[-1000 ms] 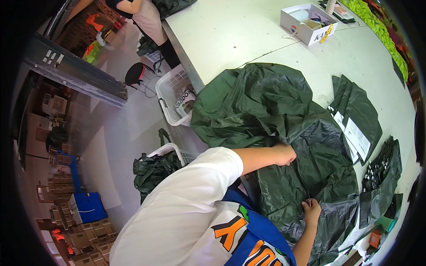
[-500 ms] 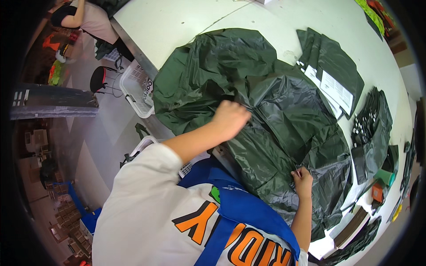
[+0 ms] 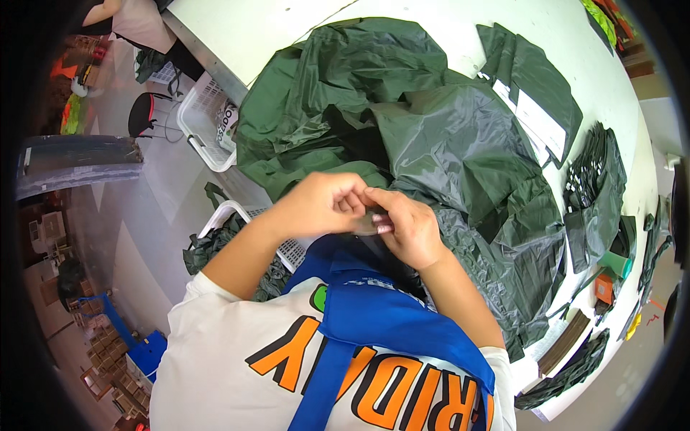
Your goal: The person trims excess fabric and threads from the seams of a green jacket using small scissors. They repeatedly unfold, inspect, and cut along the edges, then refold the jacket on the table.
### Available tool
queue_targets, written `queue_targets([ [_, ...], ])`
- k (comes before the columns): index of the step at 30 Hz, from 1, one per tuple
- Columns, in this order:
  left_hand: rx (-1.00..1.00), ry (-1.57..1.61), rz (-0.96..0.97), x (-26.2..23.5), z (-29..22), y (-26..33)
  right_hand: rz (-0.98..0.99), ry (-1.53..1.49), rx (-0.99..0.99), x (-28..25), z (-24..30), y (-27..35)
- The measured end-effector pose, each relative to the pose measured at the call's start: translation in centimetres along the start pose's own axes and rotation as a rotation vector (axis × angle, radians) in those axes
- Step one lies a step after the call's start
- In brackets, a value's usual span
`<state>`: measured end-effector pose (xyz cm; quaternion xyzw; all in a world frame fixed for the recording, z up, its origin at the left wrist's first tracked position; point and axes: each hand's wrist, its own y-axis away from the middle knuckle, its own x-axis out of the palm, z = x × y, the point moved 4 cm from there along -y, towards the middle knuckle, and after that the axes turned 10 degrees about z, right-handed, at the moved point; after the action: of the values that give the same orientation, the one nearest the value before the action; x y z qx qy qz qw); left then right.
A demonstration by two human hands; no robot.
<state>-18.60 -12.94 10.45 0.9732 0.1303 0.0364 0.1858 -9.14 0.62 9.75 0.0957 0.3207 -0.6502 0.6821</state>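
A large, crumpled piece of dark green coated fabric (image 3: 467, 144), perhaps a garment, spreads over the white table (image 3: 237, 21) in front of me. Close to my chest, at the fabric's near edge, my two hands meet. My left hand (image 3: 323, 205) has its fingers curled in. Beside it, my right hand (image 3: 411, 226) is closed in a pinch, thumb and fingertips together. Something small and blurred shows between the hands; I cannot make out what it is.
Folded dark green pieces with white paper sheets (image 3: 535, 118) lie at the far right, near a bundle of dark strips (image 3: 593, 172). White plastic baskets (image 3: 208, 118) stand left of the table, one holding dark fabric. Another person (image 3: 140, 25) is at the far left.
Both hands have left the fabric's middle and right side and come together near my chest. The fabric's folds have shifted, and the view has moved slightly.
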Motion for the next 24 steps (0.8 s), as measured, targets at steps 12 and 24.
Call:
queue_targets([
  [12, 0.249, 0.902, 0.088, -1.7, 1.3, -8.5, 0.293, 0.294, 0.018, -1.1, 1.9, 0.3],
  [24, 0.268, 0.957, -0.177, -1.6, 0.7, -4.7, 0.006, -0.088, 0.147, -3.7, 1.8, -0.5],
])
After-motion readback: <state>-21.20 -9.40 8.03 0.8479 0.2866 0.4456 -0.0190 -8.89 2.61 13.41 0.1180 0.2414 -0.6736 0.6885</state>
